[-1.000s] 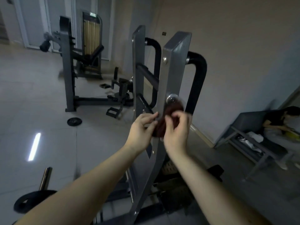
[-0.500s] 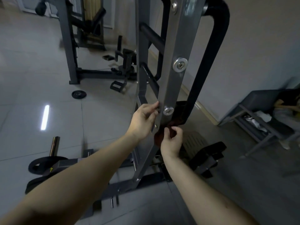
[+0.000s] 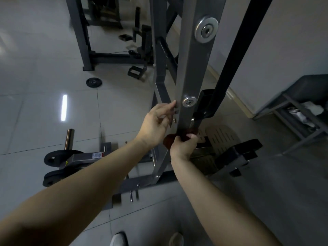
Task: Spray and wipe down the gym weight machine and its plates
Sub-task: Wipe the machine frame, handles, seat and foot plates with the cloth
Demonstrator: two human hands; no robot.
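Observation:
A grey steel upright [image 3: 192, 71] of the weight machine rises in front of me, with two round silver bolts on its face. My right hand [image 3: 182, 145] grips a dark red cloth [image 3: 171, 141] wrapped around the upright low down, below the lower bolt [image 3: 189, 102]. My left hand [image 3: 157, 122] touches the upright's left edge beside that bolt, its fingers loosely bent and holding nothing. Black weight plates [image 3: 58, 158] sit on the machine's low arm at the left. No spray bottle is in view.
A black padded bar [image 3: 230, 55] runs down right of the upright. A footplate [image 3: 222, 137] lies behind it. A loose plate [image 3: 94, 82] lies on the tiled floor, another machine [image 3: 83, 38] stands behind, a bench [image 3: 301, 110] at right. My shoes [image 3: 119, 239] show below.
My right hand has slid the cloth down the upright, from the upper bolt to below the lower one. My left hand followed down the left edge, and my view tilted downward.

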